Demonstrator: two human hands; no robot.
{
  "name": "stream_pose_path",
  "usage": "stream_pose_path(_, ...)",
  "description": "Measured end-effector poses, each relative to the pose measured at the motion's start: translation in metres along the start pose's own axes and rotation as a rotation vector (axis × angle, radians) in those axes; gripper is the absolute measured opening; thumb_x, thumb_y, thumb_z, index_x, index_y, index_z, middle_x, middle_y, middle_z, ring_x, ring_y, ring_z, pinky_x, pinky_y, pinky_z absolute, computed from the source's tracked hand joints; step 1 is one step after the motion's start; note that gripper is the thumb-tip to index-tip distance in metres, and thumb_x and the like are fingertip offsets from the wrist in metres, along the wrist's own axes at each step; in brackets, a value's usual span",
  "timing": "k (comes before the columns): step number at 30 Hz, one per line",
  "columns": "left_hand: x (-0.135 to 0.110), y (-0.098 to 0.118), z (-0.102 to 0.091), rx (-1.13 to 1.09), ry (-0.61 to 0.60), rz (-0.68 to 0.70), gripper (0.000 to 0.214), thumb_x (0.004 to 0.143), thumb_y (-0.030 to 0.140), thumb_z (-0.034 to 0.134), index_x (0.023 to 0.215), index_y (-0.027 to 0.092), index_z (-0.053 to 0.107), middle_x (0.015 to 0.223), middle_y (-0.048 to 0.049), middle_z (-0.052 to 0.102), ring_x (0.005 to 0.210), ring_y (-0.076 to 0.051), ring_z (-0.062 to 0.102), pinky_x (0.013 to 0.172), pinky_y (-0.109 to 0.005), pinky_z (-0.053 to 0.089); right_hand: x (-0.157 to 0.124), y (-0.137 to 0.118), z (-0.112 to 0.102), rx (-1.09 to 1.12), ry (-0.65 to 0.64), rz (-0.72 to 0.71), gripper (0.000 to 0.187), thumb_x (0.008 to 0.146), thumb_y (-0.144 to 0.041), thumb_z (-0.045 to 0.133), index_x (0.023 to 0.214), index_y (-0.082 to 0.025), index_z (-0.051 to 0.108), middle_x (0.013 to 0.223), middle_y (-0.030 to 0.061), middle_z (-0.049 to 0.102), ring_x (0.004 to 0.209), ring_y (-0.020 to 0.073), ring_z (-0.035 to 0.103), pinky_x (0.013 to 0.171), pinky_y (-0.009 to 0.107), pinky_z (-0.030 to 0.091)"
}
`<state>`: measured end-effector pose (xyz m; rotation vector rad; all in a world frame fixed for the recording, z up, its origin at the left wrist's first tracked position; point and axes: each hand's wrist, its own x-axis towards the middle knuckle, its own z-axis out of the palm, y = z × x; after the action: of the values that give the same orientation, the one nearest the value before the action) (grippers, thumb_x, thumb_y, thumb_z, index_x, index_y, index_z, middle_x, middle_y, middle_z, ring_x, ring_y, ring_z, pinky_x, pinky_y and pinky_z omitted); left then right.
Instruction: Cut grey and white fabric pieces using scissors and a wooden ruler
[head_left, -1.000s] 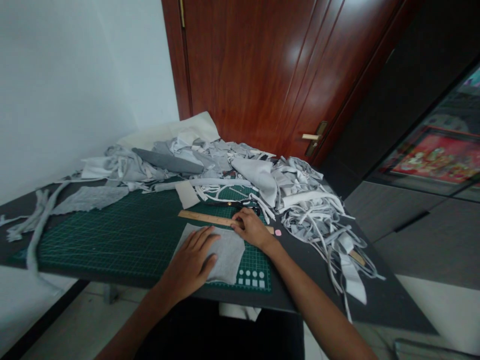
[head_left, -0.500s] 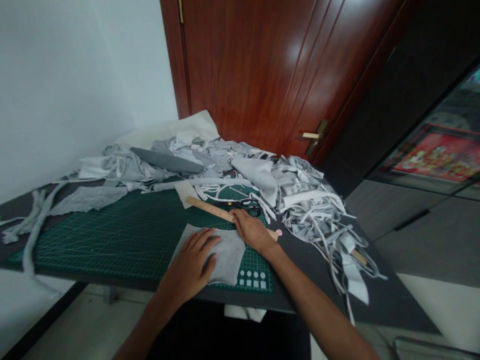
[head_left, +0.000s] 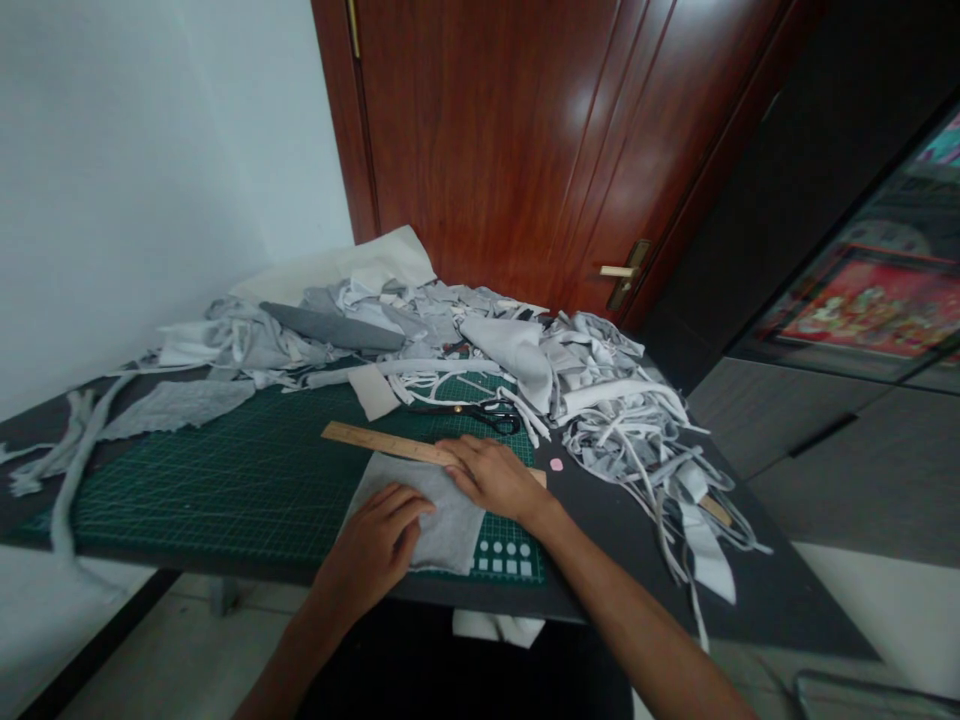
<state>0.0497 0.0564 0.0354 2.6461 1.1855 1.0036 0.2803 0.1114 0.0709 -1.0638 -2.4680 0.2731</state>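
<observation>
- grey fabric (head_left: pixel 450 530) lying on the cutting mat (head_left: pixel 210 490), at its front edge
- left hand (head_left: pixel 371 545) spread flat on the fabric
- right hand (head_left: pixel 487 478) pressing spread on the ruler (head_left: pixel 375 442), along the fabric's far edge
- scissors (head_left: pixel 472 414) just beyond the ruler

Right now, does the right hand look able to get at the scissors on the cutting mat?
Probably yes. The right hand rests on the wooden ruler, and the scissors lie beyond it on the cutting mat, with nothing apparent in the way.
</observation>
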Motion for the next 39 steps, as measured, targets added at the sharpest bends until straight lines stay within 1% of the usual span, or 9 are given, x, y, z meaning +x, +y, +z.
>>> stream_pose_path(5,0.002,0.005,-0.006,0.005,0.063,0.029,0.028,0.093,0.009,0.048,0.092,0.022,0.072,0.095,-0.0022,0.073,0.096,-0.020,0.066,0.089,-0.033,0.050,0.000,-0.018,0.002,0.025,0.050,-0.139,0.036,0.106,-0.026,0.054,0.140,-0.015,0.057,0.118,0.0111,0.072,0.110,0.0242,0.065,0.103,0.042,0.048)
stream_pose_path(9,0.002,0.011,-0.016,-0.038,0.199,0.056,0.030,0.092,0.007,0.046,0.070,0.021,0.060,0.071,0.0011,0.064,0.075,-0.015,0.061,0.076,-0.028,0.049,0.000,-0.039,0.017,-0.020,0.101,-0.092,0.036,0.107,-0.024,0.051,0.141,-0.013,0.054,0.118,0.0131,0.068,0.112,0.0266,0.063,0.102,0.043,0.053)
stream_pose_path(14,-0.008,0.007,-0.035,-0.007,0.339,-0.048,0.035,0.095,0.008,0.044,0.064,0.021,0.053,0.064,0.0020,0.059,0.065,-0.013,0.058,0.067,-0.026,0.046,-0.004,-0.052,0.031,-0.027,-0.029,-0.092,0.041,0.107,-0.024,0.051,0.147,-0.019,0.048,0.127,0.0107,0.065,0.102,0.0233,0.070,0.095,0.039,0.059)
stream_pose_path(17,-0.017,-0.013,-0.041,0.064,0.261,-0.212,0.034,0.096,0.017,0.045,0.065,0.023,0.057,0.068,0.0000,0.064,0.068,-0.017,0.061,0.068,-0.030,0.047,-0.007,-0.047,0.031,0.005,-0.069,-0.091,0.041,0.104,-0.021,0.055,0.145,-0.019,0.050,0.128,0.0098,0.066,0.111,0.0239,0.069,0.102,0.039,0.058)
stream_pose_path(22,-0.024,-0.050,-0.035,0.138,0.151,-0.325,0.026,0.092,0.027,0.049,0.077,0.025,0.069,0.088,-0.0050,0.073,0.087,-0.026,0.067,0.083,-0.041,0.051,-0.004,-0.039,0.031,0.023,-0.018,-0.016,0.040,0.104,-0.018,0.051,0.144,-0.017,0.050,0.129,0.0117,0.065,0.124,0.0252,0.061,0.113,0.043,0.050)
stream_pose_path(27,-0.009,-0.053,-0.021,0.314,0.130,-0.393,0.029,0.097,0.035,0.045,0.104,0.021,0.070,0.110,-0.0121,0.072,0.104,-0.034,0.063,0.092,-0.050,0.049,0.000,-0.031,0.034,0.058,0.030,0.056,0.041,0.104,-0.016,0.048,0.145,-0.015,0.047,0.134,0.0152,0.063,0.125,0.0263,0.060,0.114,0.047,0.048)
stream_pose_path(31,0.016,-0.057,-0.010,0.423,0.093,-0.410,0.038,0.099,0.042,0.044,0.111,0.015,0.068,0.110,-0.0181,0.068,0.104,-0.038,0.060,0.090,-0.053,0.050,0.000,-0.020,0.032,0.097,0.049,0.107,0.052,0.101,-0.018,0.052,0.151,-0.013,0.040,0.138,0.0179,0.060,0.130,0.0273,0.058,0.116,0.047,0.046)
stream_pose_path(34,0.033,-0.068,0.000,0.372,0.057,-0.380,0.028,0.095,0.041,0.050,0.100,0.020,0.068,0.102,-0.0142,0.069,0.098,-0.035,0.060,0.089,-0.050,0.050,0.000,-0.011,0.030,0.099,0.046,0.115,0.052,0.101,-0.017,0.051,0.152,-0.012,0.040,0.139,0.0181,0.059,0.130,0.0278,0.058,0.116,0.047,0.047)
stream_pose_path(39,0.053,-0.080,0.009,0.074,0.017,-0.302,0.017,0.085,0.030,0.051,0.090,0.021,0.064,0.099,-0.0112,0.070,0.098,-0.031,0.062,0.092,-0.048,0.051,0.001,0.000,0.025,0.067,0.065,0.162,0.055,0.099,-0.012,0.046,0.153,-0.011,0.037,0.142,0.0195,0.058,0.130,0.0277,0.059,0.113,0.046,0.048)
